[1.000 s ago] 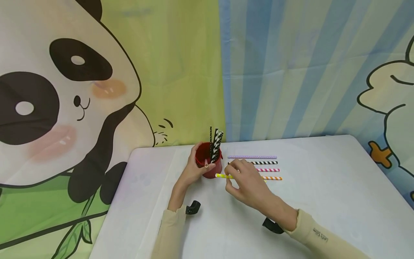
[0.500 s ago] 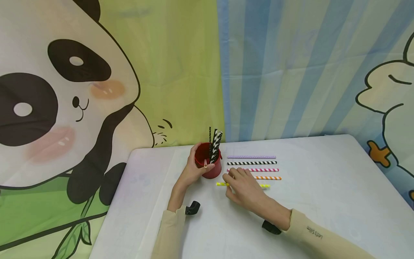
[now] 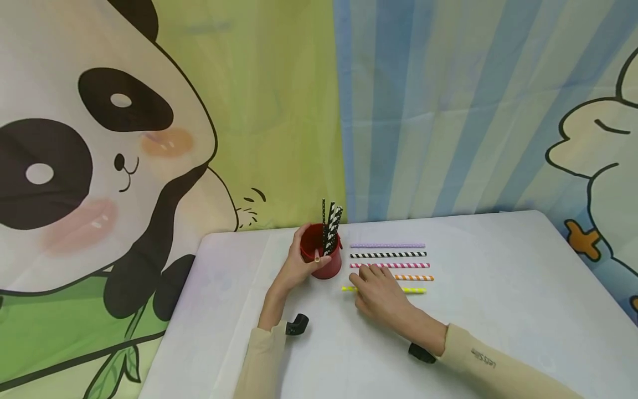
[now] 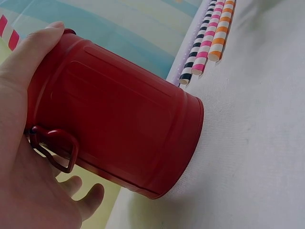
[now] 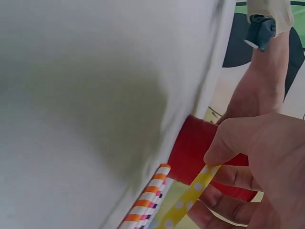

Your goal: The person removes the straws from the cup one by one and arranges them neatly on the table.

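Note:
My left hand grips a small red metal bucket at its rim, thumb over the near edge. Its heart-shaped handle shows in the left wrist view. Several black-and-white paper straws stand in the bucket, and a pinkish straw leans near my thumb. My right hand pinches a yellow straw with white dots between thumb and fingers. That straw lies lengthwise just in front of an orange-striped straw; whether it touches the table cannot be told.
Behind the orange-striped straw, a pink-striped straw, a black-striped straw and a lilac straw lie parallel on the white table. A printed curtain hangs behind the table's far edge.
My right hand has brought the yellow straw toward me, from over the orange-striped straw to in front of it, then slightly right. The left hand stays on the bucket.

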`<state>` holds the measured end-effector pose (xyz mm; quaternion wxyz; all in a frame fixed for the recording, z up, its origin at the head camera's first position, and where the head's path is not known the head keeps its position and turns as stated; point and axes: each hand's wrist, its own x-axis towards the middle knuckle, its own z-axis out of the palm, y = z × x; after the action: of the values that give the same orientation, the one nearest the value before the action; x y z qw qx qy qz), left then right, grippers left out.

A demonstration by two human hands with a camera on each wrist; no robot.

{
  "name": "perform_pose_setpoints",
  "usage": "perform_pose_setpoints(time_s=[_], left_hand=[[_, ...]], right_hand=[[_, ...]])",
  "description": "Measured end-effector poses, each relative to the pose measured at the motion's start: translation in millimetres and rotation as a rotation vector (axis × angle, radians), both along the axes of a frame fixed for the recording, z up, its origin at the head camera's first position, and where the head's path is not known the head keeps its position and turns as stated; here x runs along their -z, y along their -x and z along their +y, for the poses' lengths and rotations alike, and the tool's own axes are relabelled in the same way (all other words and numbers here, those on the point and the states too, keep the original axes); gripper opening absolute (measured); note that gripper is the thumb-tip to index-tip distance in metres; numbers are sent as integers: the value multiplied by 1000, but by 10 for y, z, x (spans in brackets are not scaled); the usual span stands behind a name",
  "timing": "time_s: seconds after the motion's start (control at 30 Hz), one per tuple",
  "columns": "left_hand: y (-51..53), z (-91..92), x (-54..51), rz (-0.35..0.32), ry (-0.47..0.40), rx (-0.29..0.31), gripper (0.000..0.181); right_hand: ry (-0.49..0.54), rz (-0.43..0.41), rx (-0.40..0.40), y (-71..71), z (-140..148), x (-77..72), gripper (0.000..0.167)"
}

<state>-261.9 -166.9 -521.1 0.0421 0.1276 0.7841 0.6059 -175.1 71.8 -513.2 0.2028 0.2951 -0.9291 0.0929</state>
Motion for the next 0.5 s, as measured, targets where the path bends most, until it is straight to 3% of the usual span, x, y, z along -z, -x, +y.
perform_pose_setpoints(time_s=[0.23, 0.5], left_hand=[[-46, 14, 31, -21, 27, -4, 96], [3, 2, -20, -8, 23, 3, 96]], right_hand=[[-13, 11, 42, 5, 77, 173, 21], [1, 56, 70, 91, 148, 217, 14]])
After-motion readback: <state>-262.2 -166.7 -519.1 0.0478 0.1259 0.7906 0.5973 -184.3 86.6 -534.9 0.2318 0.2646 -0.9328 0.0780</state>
